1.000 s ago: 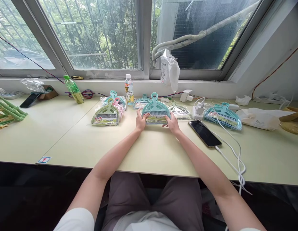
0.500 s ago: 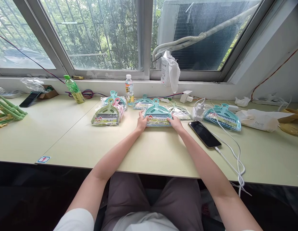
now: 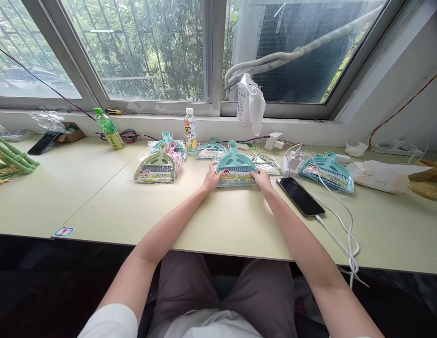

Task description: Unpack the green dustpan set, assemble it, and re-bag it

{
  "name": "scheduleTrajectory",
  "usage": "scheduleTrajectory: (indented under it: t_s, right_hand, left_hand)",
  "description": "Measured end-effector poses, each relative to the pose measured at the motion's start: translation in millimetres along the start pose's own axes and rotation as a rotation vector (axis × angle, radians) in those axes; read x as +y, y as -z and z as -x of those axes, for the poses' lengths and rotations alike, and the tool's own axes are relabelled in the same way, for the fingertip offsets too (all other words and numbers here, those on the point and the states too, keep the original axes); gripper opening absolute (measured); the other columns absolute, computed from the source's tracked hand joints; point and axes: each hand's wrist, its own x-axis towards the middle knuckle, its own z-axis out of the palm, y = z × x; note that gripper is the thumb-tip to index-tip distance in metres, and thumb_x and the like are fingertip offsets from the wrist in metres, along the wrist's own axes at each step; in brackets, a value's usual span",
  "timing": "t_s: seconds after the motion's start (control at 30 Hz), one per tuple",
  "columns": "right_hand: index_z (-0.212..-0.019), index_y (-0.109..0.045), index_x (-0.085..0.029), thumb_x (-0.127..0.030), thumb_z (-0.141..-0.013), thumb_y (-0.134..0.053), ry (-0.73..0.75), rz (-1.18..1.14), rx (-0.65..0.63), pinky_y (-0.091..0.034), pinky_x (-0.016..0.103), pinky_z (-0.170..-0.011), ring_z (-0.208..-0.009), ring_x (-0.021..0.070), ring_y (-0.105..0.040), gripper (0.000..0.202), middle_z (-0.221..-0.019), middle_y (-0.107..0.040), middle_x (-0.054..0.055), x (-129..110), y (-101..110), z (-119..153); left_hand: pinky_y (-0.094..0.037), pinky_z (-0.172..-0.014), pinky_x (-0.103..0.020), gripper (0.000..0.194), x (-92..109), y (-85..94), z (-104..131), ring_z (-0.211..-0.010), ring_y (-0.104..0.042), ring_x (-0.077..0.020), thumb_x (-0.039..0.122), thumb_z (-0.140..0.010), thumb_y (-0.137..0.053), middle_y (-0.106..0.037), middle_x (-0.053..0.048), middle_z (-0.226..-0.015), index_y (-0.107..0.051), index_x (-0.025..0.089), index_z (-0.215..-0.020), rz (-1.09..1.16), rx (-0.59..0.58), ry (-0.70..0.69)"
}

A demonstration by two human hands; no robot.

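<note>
A wrapped teal dustpan and brush set (image 3: 237, 164) is between my two hands, its handle pointing toward the window. My left hand (image 3: 212, 179) grips its left edge and my right hand (image 3: 261, 179) grips its right edge, thumbs on the near face. Behind it lie another teal set (image 3: 212, 149) and, partly covered, a green set (image 3: 263, 163). Left of my hands, a green dustpan set (image 3: 156, 166) lies in front of a pink one (image 3: 176, 154) and a teal one (image 3: 167, 138), all in clear plastic.
A phone (image 3: 300, 196) on a white charging cable (image 3: 348, 234) lies right of my right arm. More teal sets (image 3: 326, 170) and a paper bag (image 3: 378, 176) are farther right. A lemon drink bottle (image 3: 191, 131) and a green bottle (image 3: 109, 129) stand near the window.
Both hands have shifted slightly to the right with the teal dustpan and brush set, whose upper part now leans a little farther up. The other things stay in place.
</note>
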Motion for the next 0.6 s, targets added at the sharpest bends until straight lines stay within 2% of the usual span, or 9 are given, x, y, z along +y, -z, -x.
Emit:
scheduleTrajectory:
  t_s: [0.07, 0.17, 0.3, 0.43, 0.6]
  right_hand:
    - [-0.092, -0.07, -0.017, -0.035, -0.074, -0.056, -0.009, -0.045, 0.035, -0.044, 0.034, -0.079, -0.086, 0.0247, -0.061, 0.029, -0.091, -0.071, 0.009, 5, 3, -5]
    - [-0.091, -0.07, -0.017, -0.039, -0.074, -0.057, -0.032, -0.036, 0.108, -0.044, 0.033, -0.077, -0.084, 0.0242, -0.06, 0.03, -0.086, -0.07, 0.008, 12, 11, -12]
    - [-0.088, -0.07, -0.017, -0.036, -0.075, -0.057, -0.068, 0.009, 0.217, -0.044, 0.035, -0.08, -0.086, 0.0255, -0.059, 0.027, -0.086, -0.07, 0.01, 19, 24, -20]
    - [-0.089, -0.069, -0.014, -0.034, -0.079, -0.052, -0.086, 0.055, 0.292, -0.044, 0.039, -0.083, -0.084, 0.0273, -0.057, 0.028, -0.09, -0.07, 0.015, 24, 32, -23]
    - [-0.094, -0.069, -0.011, -0.037, -0.086, -0.047, -0.059, 0.095, 0.346, -0.043, 0.043, -0.085, -0.087, 0.0299, -0.057, 0.035, -0.097, -0.069, 0.021, 25, 32, -23]
  left_hand:
    - [-0.052, -0.078, -0.032, 0.045, 3, -2.1, 2, -0.075, -0.06, -0.0158, 0.027, -0.091, -0.052, -0.058, 0.0, -0.079, -0.036, 0.02, -0.133, 0.054, -0.072, 0.006]
    - [-0.053, -0.063, -0.028, 0.054, 6, -4.8, 2, -0.069, -0.059, -0.0127, 0.036, -0.094, -0.049, -0.06, -0.006, -0.1, -0.024, 0.022, -0.141, 0.157, -0.167, 0.074]
    - [-0.052, -0.053, -0.022, 0.061, 7, -4.5, 2, -0.082, -0.064, -0.0153, 0.038, -0.094, -0.048, -0.056, -0.013, -0.121, -0.016, 0.026, -0.145, 0.228, -0.21, 0.091]
    - [-0.051, -0.051, -0.02, 0.059, 8, -2.6, 4, -0.086, -0.066, -0.0167, 0.038, -0.095, -0.046, -0.054, -0.015, -0.126, -0.018, 0.024, -0.144, 0.221, -0.226, 0.099]
    - [-0.051, -0.054, -0.02, 0.048, 10, -1.9, 6, -0.09, -0.066, -0.0168, 0.035, -0.095, -0.045, -0.056, -0.015, -0.123, -0.029, 0.021, -0.138, 0.187, -0.255, 0.096]
